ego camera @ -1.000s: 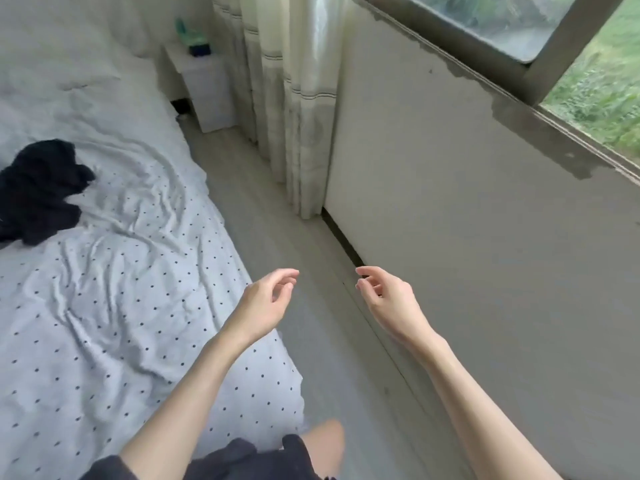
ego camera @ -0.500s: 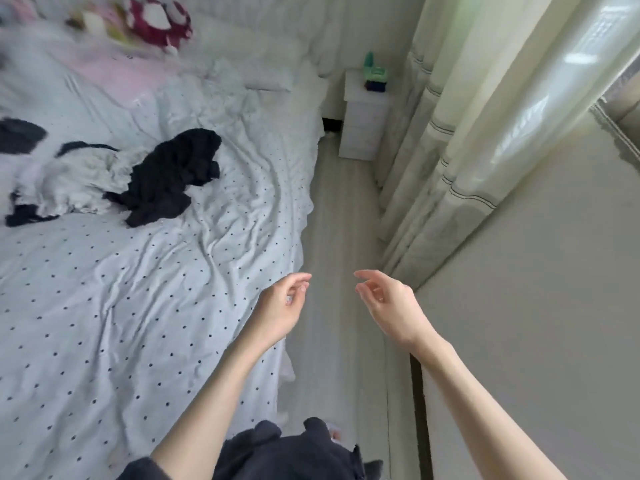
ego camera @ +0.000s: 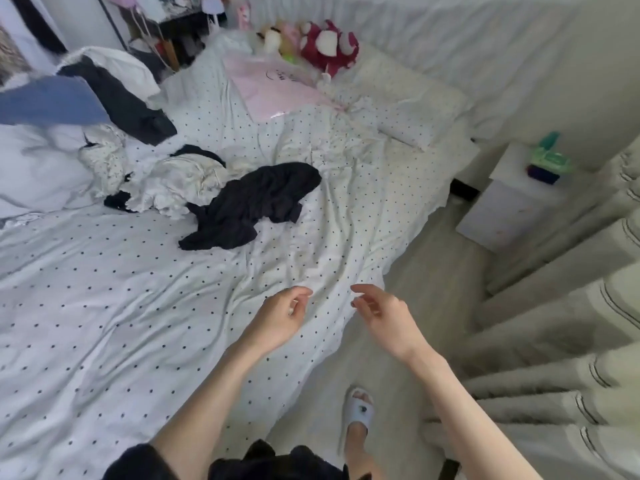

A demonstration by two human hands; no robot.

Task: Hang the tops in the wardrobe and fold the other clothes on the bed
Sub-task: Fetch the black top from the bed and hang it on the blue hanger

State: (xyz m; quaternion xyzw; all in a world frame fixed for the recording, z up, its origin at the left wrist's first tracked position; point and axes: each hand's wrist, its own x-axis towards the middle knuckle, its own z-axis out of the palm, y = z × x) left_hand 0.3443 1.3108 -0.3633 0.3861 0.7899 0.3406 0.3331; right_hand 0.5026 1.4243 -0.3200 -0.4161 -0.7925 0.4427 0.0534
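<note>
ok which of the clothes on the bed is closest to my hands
The black garment, crumpled alone mid-bed. The white ruffled piece and the dark one by the blue one lie farther left and back.

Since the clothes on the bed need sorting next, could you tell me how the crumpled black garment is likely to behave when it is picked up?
The black garment lies crumpled in soft folds on the bed, so it will probably hang limp and unfold when lifted. It looks thin, so likely light. It lies against the white clothes, which might drag along.
</note>
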